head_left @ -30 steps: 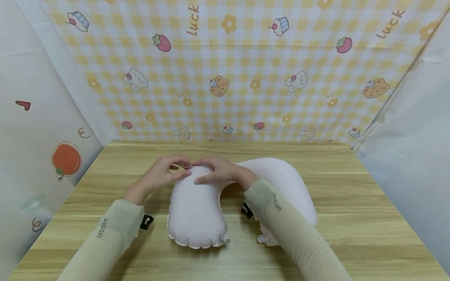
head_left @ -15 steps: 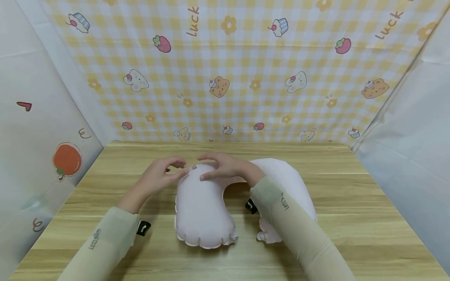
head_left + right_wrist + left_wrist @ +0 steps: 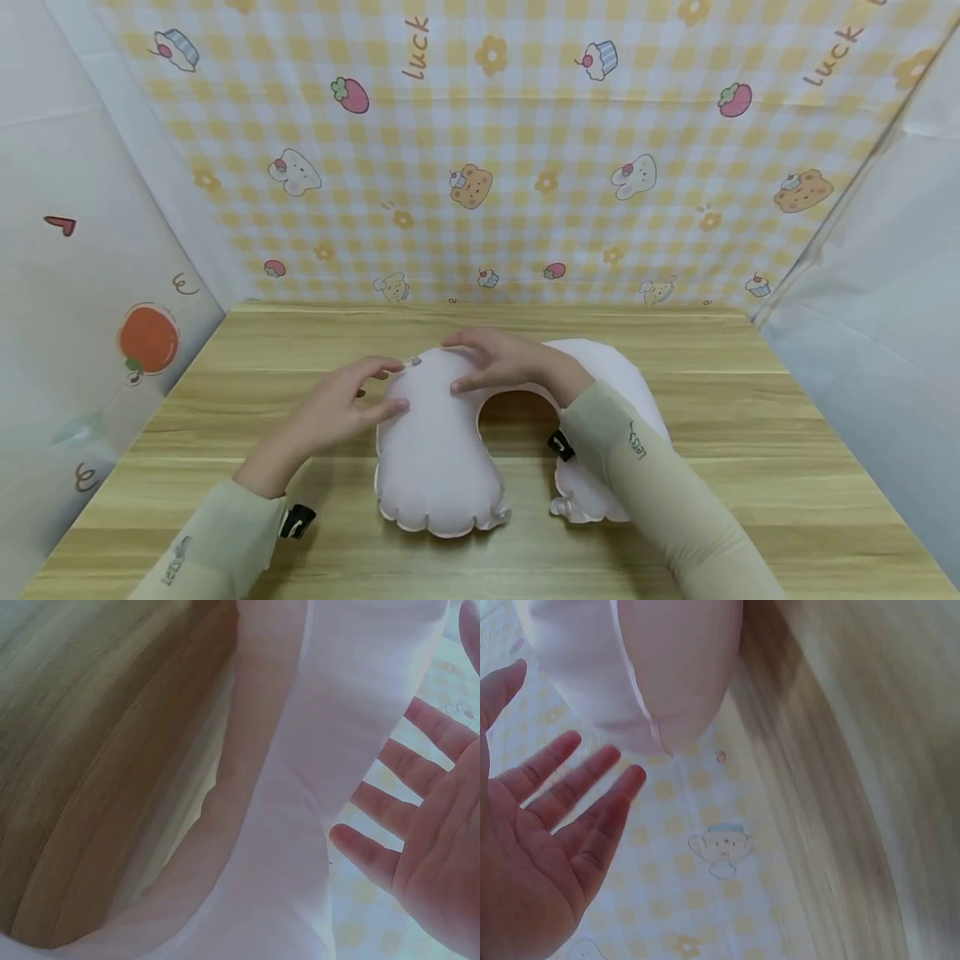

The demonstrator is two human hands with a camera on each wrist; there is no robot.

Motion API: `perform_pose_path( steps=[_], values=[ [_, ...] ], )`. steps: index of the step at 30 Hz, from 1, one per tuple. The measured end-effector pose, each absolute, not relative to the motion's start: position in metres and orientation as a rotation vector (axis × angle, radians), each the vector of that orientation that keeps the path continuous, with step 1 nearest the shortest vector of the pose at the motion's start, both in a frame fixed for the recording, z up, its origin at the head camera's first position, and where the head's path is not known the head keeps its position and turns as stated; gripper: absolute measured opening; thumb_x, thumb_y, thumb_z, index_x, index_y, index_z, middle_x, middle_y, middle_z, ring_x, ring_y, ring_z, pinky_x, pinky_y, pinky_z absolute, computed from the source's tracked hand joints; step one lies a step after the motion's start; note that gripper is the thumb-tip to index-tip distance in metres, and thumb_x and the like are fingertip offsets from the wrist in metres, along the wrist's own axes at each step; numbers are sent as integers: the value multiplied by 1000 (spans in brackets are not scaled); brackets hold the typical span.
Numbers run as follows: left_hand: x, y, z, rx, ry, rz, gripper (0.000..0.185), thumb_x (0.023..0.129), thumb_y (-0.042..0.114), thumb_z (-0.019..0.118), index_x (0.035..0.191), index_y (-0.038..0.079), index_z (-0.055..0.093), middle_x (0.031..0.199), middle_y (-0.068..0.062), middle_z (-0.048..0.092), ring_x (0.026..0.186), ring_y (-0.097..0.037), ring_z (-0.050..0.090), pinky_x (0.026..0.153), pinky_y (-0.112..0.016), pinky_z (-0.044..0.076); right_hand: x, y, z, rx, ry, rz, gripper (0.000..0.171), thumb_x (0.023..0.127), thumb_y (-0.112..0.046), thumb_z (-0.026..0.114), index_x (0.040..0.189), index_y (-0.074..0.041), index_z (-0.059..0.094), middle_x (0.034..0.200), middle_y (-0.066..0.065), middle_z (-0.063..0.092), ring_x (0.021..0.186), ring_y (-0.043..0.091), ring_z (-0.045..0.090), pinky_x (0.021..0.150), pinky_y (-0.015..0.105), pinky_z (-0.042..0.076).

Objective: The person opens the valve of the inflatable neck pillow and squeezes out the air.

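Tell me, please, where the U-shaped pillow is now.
In the head view, the pillow lies near the middle of the wooden table, the left hand at its left side and the right hand at its far curve.

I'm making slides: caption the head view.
Left hand and right hand at a pale pink neck pillow on a wood-grain table.

The right sleeve (image 3: pixel 675 500), cropped by the head view's bottom edge, hides part of the pale pillow (image 3: pixel 438 450).
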State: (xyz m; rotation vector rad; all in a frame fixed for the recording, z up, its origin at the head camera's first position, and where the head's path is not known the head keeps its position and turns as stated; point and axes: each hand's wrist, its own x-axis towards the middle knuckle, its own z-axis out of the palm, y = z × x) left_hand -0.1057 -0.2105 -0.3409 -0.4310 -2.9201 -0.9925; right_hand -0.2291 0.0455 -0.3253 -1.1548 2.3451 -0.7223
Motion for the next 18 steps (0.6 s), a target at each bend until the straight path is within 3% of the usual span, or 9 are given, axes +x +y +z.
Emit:
perform_pose_path(
  steps=[7, 18],
  values=[
    [-97, -200, -346, -472, -2926, -914, 72, 88, 55, 68, 145, 16, 48, 149, -9, 51, 134, -38, 51, 101, -64, 46, -224, 42, -326, -1224, 2332, -668, 74, 88, -43, 74, 150, -18, 44, 157, 4, 41, 148, 25, 35, 122, 46, 28],
    [-94, -193, -352, -561, -2980, -902, 90, 84, 61, 70, 154, 15, 36, 160, -14, 34, 144, -43, 37, 107, -68, 38, -222, 38, -332, -1169, 2309, -621, 80, 88, -44, 73, 155, -20, 36, 162, 8, 32, 152, 27, 27, 125, 46, 21]
  ],
)
